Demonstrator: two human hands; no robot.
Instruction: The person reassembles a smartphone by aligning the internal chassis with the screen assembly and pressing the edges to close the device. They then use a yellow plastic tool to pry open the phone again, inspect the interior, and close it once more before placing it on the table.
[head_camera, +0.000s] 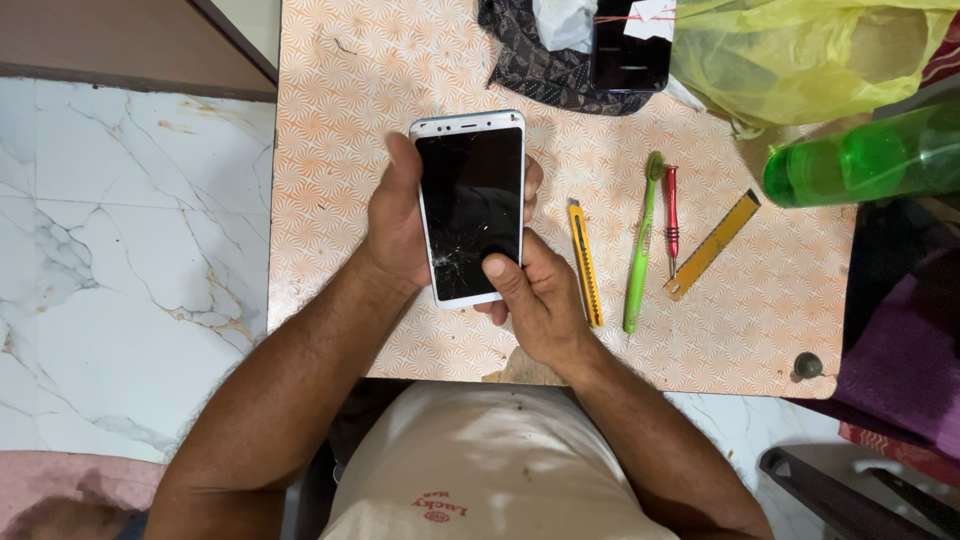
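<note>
Above the surface (400, 70), both hands grasp a cracked phone (470, 205): left hand (398, 225) grips its edge, right hand (535, 295) thumb presses the screen, cutter (584, 265) just beside.

Both forearms come up from the bottom edge, bare, angled inward, and meet over the middle. Left hand (398, 225) sits palm-in with the wrist slightly bent, thumb stretched up along the left side, fingertips (533, 180) peeking out on the far right side, so it wraps from behind in a cupping grip. Right hand (540, 295) is lower and just right of the left, back of hand toward the camera, thumb bent and pressing down with its tip, other fingers curled underneath. The two hands sit close together, fingers overlapping below. Elbows spread wide at the body.
</note>
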